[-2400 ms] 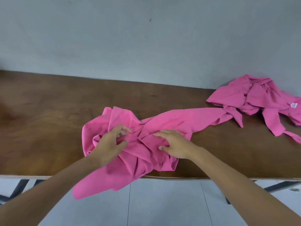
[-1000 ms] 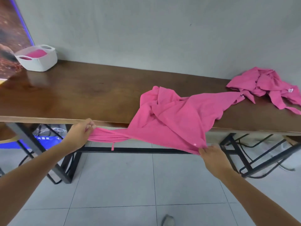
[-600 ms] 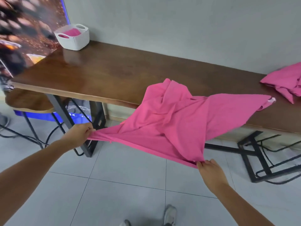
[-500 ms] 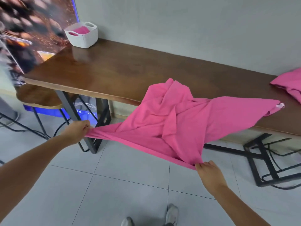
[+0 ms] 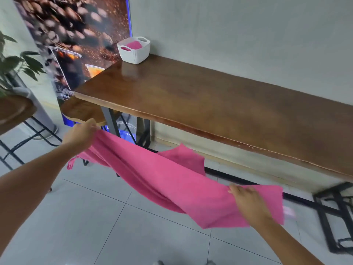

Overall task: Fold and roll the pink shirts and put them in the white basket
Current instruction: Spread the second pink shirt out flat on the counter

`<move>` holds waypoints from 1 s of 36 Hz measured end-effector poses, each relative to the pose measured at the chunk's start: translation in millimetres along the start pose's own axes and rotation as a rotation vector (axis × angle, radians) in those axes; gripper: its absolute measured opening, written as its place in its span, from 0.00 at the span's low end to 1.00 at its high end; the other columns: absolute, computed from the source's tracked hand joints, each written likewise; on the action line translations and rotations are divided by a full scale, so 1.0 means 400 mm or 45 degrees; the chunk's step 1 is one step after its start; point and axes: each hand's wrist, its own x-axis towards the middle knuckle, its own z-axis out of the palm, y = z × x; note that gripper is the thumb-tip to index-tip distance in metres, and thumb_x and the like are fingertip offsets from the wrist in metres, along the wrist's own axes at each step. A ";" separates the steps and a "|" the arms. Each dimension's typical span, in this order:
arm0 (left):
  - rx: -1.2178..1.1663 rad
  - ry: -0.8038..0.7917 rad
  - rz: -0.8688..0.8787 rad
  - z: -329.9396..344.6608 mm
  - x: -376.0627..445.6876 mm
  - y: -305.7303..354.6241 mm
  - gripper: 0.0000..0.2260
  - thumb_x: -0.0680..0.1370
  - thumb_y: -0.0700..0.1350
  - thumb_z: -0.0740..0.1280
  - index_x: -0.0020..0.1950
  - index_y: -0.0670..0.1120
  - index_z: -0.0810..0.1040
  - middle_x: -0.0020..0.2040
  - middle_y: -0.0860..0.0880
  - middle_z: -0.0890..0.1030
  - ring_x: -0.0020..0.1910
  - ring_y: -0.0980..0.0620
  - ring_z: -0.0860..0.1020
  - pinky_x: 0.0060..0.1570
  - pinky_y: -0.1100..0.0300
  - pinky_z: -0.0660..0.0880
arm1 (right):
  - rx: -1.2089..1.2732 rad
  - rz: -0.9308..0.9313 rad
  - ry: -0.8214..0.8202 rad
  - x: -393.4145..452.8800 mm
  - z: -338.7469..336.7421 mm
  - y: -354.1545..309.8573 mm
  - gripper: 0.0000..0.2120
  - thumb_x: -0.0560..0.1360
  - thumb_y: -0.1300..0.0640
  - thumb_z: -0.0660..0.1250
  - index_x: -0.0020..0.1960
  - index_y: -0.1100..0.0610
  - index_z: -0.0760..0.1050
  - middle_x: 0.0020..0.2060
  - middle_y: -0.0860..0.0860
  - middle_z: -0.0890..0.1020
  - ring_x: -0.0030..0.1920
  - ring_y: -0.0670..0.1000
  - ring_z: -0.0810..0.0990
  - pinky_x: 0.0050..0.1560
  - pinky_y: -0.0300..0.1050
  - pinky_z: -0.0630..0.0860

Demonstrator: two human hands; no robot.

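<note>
A pink shirt (image 5: 172, 180) hangs stretched in the air in front of the wooden table (image 5: 219, 100), off its surface and above the tiled floor. My left hand (image 5: 81, 134) grips one end of it at the upper left. My right hand (image 5: 246, 199) grips the other end at the lower right. The white basket (image 5: 134, 52) stands at the table's far left corner by the wall, with pink cloth (image 5: 133, 44) inside it. The pile of other pink shirts is out of view.
A coffee poster (image 5: 76, 35) leans at the left end of the table. A wooden stool (image 5: 80, 111) stands below that end. Another round stool (image 5: 13, 109) and a plant (image 5: 11, 64) are at far left. Black metal frames (image 5: 336, 213) stand under the table at right.
The shirt has been pulled fully off the table and now hangs between both hands. My view has swung left, so the basket is nearer the middle and the shirt pile is gone from view.
</note>
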 end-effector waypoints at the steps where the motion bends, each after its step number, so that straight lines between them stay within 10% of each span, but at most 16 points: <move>1: 0.004 0.003 -0.008 -0.005 0.000 0.001 0.10 0.84 0.49 0.58 0.50 0.45 0.73 0.39 0.41 0.75 0.39 0.40 0.74 0.41 0.49 0.70 | -0.007 -0.013 0.010 0.005 -0.001 0.009 0.28 0.50 0.64 0.86 0.41 0.56 0.74 0.25 0.51 0.80 0.20 0.55 0.73 0.22 0.45 0.70; 4: 0.028 0.010 -0.008 -0.006 0.002 0.001 0.13 0.84 0.53 0.61 0.50 0.44 0.74 0.43 0.39 0.76 0.44 0.36 0.76 0.43 0.48 0.71 | -0.031 -0.002 0.101 0.018 0.007 0.055 0.20 0.60 0.60 0.84 0.37 0.57 0.72 0.23 0.50 0.78 0.19 0.56 0.69 0.21 0.44 0.64; 7: 0.001 0.036 -0.020 0.016 0.006 0.005 0.12 0.83 0.50 0.61 0.46 0.44 0.74 0.42 0.38 0.77 0.42 0.36 0.76 0.40 0.48 0.72 | -0.032 0.119 0.144 0.026 -0.003 0.109 0.25 0.82 0.44 0.58 0.33 0.58 0.73 0.17 0.50 0.68 0.18 0.52 0.65 0.22 0.41 0.65; 11: -0.159 0.073 -0.059 0.050 0.014 0.027 0.17 0.81 0.57 0.66 0.37 0.48 0.71 0.39 0.39 0.77 0.41 0.36 0.77 0.39 0.47 0.74 | -0.054 0.398 -0.114 0.025 -0.062 0.152 0.29 0.81 0.34 0.43 0.53 0.46 0.78 0.30 0.46 0.75 0.35 0.54 0.78 0.35 0.43 0.67; 18: -0.312 0.038 -0.141 0.061 0.028 0.124 0.26 0.77 0.65 0.67 0.36 0.43 0.77 0.35 0.41 0.78 0.39 0.39 0.77 0.40 0.49 0.75 | 0.614 0.707 0.136 0.009 -0.100 0.239 0.22 0.79 0.37 0.59 0.36 0.52 0.68 0.27 0.48 0.74 0.34 0.57 0.73 0.37 0.51 0.66; 26: -0.349 -0.004 -0.141 0.074 0.041 0.230 0.30 0.76 0.65 0.69 0.32 0.38 0.75 0.33 0.40 0.77 0.37 0.40 0.75 0.36 0.52 0.69 | 0.579 0.794 0.118 -0.024 -0.089 0.335 0.15 0.85 0.50 0.54 0.47 0.58 0.72 0.36 0.54 0.77 0.40 0.58 0.73 0.42 0.52 0.66; 36: -0.461 0.061 0.184 0.088 0.078 0.313 0.26 0.74 0.62 0.74 0.32 0.43 0.70 0.33 0.44 0.76 0.41 0.38 0.77 0.43 0.48 0.70 | 0.524 1.042 0.296 -0.029 -0.110 0.445 0.18 0.83 0.43 0.55 0.42 0.55 0.69 0.36 0.50 0.74 0.40 0.57 0.73 0.42 0.51 0.68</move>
